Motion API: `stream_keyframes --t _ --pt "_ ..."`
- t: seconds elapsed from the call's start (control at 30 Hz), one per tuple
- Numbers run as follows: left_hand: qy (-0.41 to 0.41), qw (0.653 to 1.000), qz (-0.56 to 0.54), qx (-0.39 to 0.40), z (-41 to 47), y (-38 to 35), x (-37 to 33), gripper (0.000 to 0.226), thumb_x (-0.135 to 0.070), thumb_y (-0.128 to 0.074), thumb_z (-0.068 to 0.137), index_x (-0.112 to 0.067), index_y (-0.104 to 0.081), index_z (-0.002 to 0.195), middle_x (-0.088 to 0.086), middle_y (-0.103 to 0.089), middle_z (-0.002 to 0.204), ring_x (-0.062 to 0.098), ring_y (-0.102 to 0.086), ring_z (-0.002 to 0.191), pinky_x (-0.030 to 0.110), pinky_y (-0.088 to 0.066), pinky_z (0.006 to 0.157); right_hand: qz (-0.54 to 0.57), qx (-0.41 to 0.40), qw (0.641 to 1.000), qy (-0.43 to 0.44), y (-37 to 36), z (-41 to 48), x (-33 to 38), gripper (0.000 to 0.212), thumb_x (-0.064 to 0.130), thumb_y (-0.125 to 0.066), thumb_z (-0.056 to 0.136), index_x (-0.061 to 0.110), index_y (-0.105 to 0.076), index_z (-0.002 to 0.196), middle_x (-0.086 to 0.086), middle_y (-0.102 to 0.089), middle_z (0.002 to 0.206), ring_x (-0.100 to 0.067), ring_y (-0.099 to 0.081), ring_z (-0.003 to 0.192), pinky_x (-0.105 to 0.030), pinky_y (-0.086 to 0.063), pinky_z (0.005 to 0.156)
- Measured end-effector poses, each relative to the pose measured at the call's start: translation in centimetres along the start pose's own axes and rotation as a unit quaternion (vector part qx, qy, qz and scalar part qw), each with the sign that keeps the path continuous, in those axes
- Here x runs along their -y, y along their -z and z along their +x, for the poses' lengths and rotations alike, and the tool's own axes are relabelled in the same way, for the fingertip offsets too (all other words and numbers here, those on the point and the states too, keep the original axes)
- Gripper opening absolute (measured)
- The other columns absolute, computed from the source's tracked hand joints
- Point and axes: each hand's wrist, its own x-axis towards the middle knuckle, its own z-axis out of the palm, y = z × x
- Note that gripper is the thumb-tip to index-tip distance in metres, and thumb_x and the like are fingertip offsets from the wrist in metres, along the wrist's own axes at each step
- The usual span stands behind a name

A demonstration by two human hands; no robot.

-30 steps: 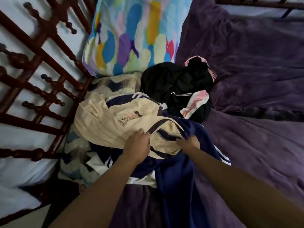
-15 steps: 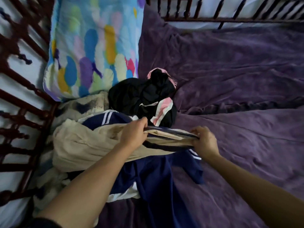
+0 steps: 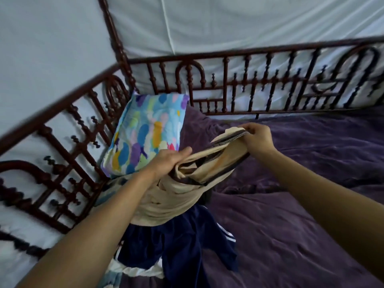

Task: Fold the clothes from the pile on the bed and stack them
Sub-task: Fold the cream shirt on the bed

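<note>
A beige garment with dark trim (image 3: 176, 196) hangs in the air above the pile, gripped by both hands. My left hand (image 3: 168, 161) is closed on a bunched part of it at the left. Higher up and to the right, my right hand (image 3: 256, 138) pinches its stitched dark edge. Under it lies a navy garment with white stripes (image 3: 180, 248) on the purple bed cover (image 3: 291, 235). The black and pink garment of the pile is hidden behind the lifted cloth.
A multicoloured pillow (image 3: 147, 132) leans in the bed's corner. Dark red turned-wood rails (image 3: 259, 84) run along the far side and the left side (image 3: 62, 163), with white fabric behind them. A pale patterned cloth (image 3: 133, 273) lies under the navy garment.
Both hands have raised the beige garment off the pile, the right hand going higher and farther. The view has tilted up, so the rails and white fabric now show.
</note>
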Motion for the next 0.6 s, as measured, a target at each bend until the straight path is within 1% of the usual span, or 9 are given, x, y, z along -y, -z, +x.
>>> stream_keyframes --t 0.07,0.13,0.2,0.27,0.33,0.43,0.5,0.57,0.6 --pt "-0.008 0.996 -0.083 -0.043 -1.8 -0.6 -2.0 0.034 -0.040 -0.068 0.084 -0.007 -0.074 0.081 0.007 -0.073 0.079 0.019 -0.066 0.075 0.028 -0.049 0.076 0.005 0.013 0.999 0.036 2.4 -0.5 2.3 0.016 0.012 -0.063 0.084 0.026 -0.068 0.077 0.006 -0.068 0.077 -0.007 -0.062 0.073 -0.019 -0.047 0.060" --pt "-0.039 0.992 -0.091 -0.078 -3.3 -1.2 -3.7 0.019 -0.024 -0.070 0.085 -0.010 -0.069 0.071 0.003 -0.068 0.070 0.015 -0.060 0.069 0.021 -0.048 0.066 -0.022 0.013 0.996 0.081 4.8 -1.1 4.0 0.011 0.015 -0.066 0.082 0.025 -0.070 0.079 0.009 -0.066 0.075 -0.004 -0.060 0.070 -0.018 -0.045 0.056" --pt "-0.069 0.984 -0.110 -0.124 -4.6 -1.6 -5.4 0.021 -0.016 -0.070 0.085 -0.014 -0.061 0.066 0.004 -0.063 0.073 0.014 -0.057 0.072 0.018 -0.047 0.063 -0.082 0.010 0.989 0.120 7.2 -1.6 4.9 0.007 0.019 -0.070 0.080 0.026 -0.070 0.080 0.010 -0.064 0.072 -0.004 -0.058 0.067 -0.022 -0.044 0.053" --pt "-0.089 0.972 -0.147 -0.160 -5.7 -2.0 -7.3 0.029 -0.013 -0.069 0.086 -0.018 -0.053 0.061 0.007 -0.061 0.078 0.017 -0.057 0.075 0.025 -0.048 0.068 -0.165 0.009 0.977 0.134 9.4 -2.1 5.0 0.008 0.019 -0.072 0.081 0.026 -0.069 0.080 0.008 -0.063 0.073 -0.011 -0.059 0.069 -0.027 -0.045 0.056" --pt "-0.111 0.960 -0.188 -0.174 -6.7 -2.6 -9.2 0.035 -0.009 -0.066 0.086 -0.019 -0.046 0.059 0.009 -0.057 0.075 0.020 -0.055 0.072 0.031 -0.046 0.068 -0.214 0.017 0.969 0.124 11.3 -2.6 4.5 0.012 0.015 -0.069 0.083 0.026 -0.067 0.079 0.007 -0.062 0.074 -0.015 -0.058 0.071 -0.028 -0.044 0.055" --pt "-0.136 0.954 -0.216 -0.156 -7.7 -3.5 -11.5 0.033 -0.005 -0.058 0.089 -0.016 -0.042 0.062 0.007 -0.045 0.064 0.020 -0.046 0.060 0.031 -0.040 0.060 -0.207 0.013 0.974 0.090 14.2 -2.9 3.8 0.011 0.010 -0.066 0.085 0.020 -0.069 0.082 0.002 -0.064 0.080 -0.014 -0.058 0.074 -0.026 -0.041 0.059" --pt "-0.130 0.974 -0.145 -0.117 -8.2 -4.2 -12.2 0.031 -0.009 -0.057 0.091 -0.017 -0.044 0.064 0.004 -0.042 0.059 0.017 -0.042 0.055 0.027 -0.035 0.053 -0.129 -0.020 0.991 0.043 15.7 -2.9 4.0 0.020 0.000 -0.056 0.085 0.013 -0.070 0.079 -0.002 -0.064 0.074 -0.016 -0.059 0.067 -0.024 -0.047 0.054" --pt "-0.111 0.992 -0.053 -0.031 -8.9 -5.3 -12.1 0.032 -0.018 -0.058 0.093 -0.019 -0.051 0.062 -0.002 -0.048 0.054 0.013 -0.044 0.051 0.022 -0.034 0.047 -0.005 -0.043 0.999 -0.015 16.6 -3.0 4.8 0.031 -0.006 -0.043 0.086 0.008 -0.070 0.081 -0.009 -0.063 0.073 -0.022 -0.061 0.066 -0.027 -0.053 0.053" --pt "-0.090 0.995 -0.033 0.026 -9.1 -5.9 -11.8 0.033 -0.023 -0.058 0.094 -0.018 -0.058 0.062 -0.002 -0.056 0.056 0.012 -0.051 0.051 0.020 -0.038 0.046 0.040 -0.044 0.998 -0.028 16.9 -3.0 5.4 0.033 -0.007 -0.040 0.087 0.005 -0.070 0.087 -0.011 -0.064 0.074 -0.023 -0.061 0.067 -0.028 -0.054 0.055"
